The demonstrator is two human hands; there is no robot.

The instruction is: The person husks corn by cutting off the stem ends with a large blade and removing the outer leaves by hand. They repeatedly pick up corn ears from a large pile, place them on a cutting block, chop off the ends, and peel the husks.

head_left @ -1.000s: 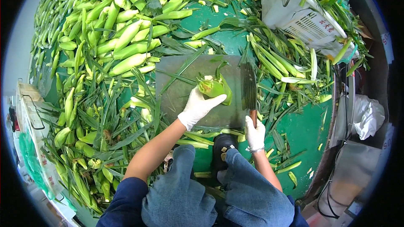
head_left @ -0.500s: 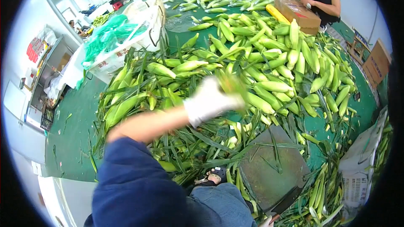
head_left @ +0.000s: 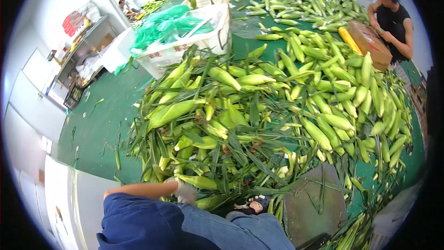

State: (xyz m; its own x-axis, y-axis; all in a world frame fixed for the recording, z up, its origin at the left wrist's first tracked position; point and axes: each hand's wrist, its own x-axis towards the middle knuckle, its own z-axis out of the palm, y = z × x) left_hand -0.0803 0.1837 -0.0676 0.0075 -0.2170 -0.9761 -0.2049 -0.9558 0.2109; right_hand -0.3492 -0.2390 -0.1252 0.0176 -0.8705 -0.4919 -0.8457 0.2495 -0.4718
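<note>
My left hand (head_left: 186, 192), in a white glove, is low at the near left edge of the heap of unhusked corn. It is against the end of a green ear of corn (head_left: 200, 182); its fingers are too hidden to show whether they grip it. Long loose leaves lie over the ears around it. To the right of my legs stands a dark, flat chopping board (head_left: 314, 199) with leaf scraps on it. A dark knife blade (head_left: 318, 241) shows at its near edge. My right hand is out of sight below the picture.
A second corn pile (head_left: 342, 97) lies to the right, another (head_left: 310, 0) at the back. A white crate (head_left: 185, 51) with green netting stands far left. Beside a cardboard box (head_left: 370, 44), another person crouches at the far right. Cut leaves (head_left: 351, 234) lie near right.
My left hand has swung back from the middle of the heap to its near left edge. The blurred ear of corn it carried is no longer in it. My view has shifted left.
</note>
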